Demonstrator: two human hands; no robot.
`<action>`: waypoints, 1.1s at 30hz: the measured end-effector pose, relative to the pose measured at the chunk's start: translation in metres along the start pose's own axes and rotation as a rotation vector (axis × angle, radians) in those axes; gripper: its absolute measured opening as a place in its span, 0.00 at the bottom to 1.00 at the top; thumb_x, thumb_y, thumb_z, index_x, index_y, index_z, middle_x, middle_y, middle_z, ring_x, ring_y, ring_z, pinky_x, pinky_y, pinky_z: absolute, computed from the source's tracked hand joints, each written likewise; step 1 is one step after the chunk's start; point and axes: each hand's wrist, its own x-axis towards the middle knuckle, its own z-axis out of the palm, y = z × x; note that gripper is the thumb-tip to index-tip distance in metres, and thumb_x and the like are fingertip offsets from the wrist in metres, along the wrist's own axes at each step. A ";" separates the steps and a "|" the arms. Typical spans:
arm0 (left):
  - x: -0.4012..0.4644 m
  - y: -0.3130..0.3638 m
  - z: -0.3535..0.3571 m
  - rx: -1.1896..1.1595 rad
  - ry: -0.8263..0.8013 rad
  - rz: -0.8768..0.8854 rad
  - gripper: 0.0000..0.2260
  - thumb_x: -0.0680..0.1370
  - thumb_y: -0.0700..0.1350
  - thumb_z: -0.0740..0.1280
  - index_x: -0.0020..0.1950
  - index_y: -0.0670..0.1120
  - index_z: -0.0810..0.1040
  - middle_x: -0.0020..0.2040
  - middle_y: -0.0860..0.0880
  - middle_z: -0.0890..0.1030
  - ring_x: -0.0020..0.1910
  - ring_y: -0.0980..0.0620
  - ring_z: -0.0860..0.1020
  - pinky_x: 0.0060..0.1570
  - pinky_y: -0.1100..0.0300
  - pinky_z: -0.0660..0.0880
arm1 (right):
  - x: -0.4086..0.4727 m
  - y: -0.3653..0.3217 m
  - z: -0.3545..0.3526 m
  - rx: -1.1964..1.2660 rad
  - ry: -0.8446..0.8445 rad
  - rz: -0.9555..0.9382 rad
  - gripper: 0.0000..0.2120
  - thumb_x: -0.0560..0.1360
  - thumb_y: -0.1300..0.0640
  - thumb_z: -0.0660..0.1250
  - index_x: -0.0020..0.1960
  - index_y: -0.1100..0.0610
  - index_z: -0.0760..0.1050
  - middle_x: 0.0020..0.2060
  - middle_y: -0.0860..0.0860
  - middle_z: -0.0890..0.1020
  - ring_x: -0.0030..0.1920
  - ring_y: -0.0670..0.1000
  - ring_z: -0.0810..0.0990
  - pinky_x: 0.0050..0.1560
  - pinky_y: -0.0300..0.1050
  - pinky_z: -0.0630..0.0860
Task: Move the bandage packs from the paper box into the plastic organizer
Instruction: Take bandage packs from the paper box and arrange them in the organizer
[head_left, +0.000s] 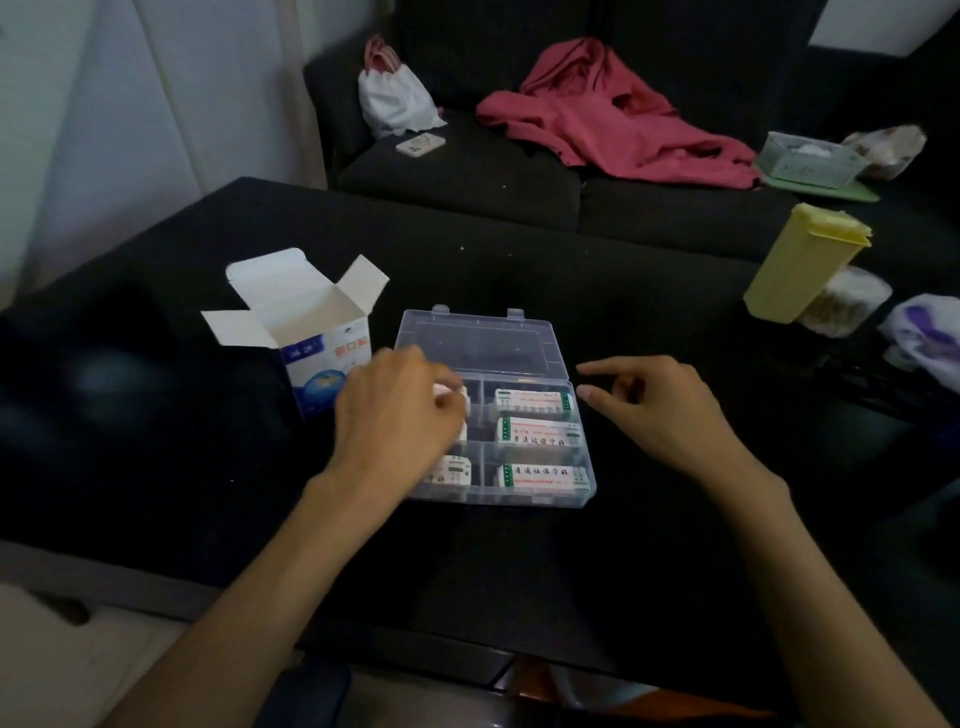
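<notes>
A clear plastic organizer (587, 486) lies open on the black table, its lid (478, 340) folded back. Three white bandage packs (535, 402) fill its right compartments, and more show in the left column, partly hidden. My left hand (395, 415) hovers over the upper left compartment and pinches a white bandage pack (449, 397) between fingers and thumb. My right hand (660, 410) floats just right of the organizer, fingers loosely bent, holding nothing. The white and blue paper box (306, 332) stands open to the left; its inside looks white and I cannot see packs in it.
A yellow plastic container (800, 262) and a clear jar (844, 301) stand at the table's right. Behind the table is a dark sofa with a pink jacket (613, 114), a white bag (395, 98), a phone (421, 144) and a basket (805, 158).
</notes>
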 end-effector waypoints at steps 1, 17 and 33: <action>0.001 -0.009 -0.008 -0.024 0.087 -0.021 0.10 0.78 0.47 0.65 0.57 0.54 0.81 0.51 0.52 0.78 0.50 0.54 0.75 0.48 0.58 0.73 | 0.001 -0.005 -0.001 0.025 0.002 0.000 0.16 0.76 0.48 0.65 0.63 0.46 0.74 0.35 0.46 0.76 0.36 0.43 0.75 0.36 0.38 0.70; 0.016 -0.118 -0.045 -1.129 0.110 -0.752 0.07 0.76 0.40 0.66 0.53 0.45 0.77 0.47 0.48 0.81 0.42 0.54 0.77 0.39 0.62 0.72 | 0.069 -0.166 0.101 0.001 -0.028 -0.387 0.15 0.76 0.52 0.65 0.63 0.49 0.74 0.54 0.52 0.80 0.53 0.56 0.79 0.48 0.50 0.76; 0.000 -0.149 -0.067 -1.316 -0.107 -0.596 0.17 0.67 0.55 0.72 0.52 0.48 0.82 0.46 0.48 0.85 0.52 0.49 0.81 0.56 0.53 0.75 | 0.019 -0.153 0.109 0.243 0.192 -0.602 0.10 0.75 0.50 0.68 0.55 0.48 0.82 0.42 0.45 0.85 0.37 0.42 0.81 0.41 0.31 0.77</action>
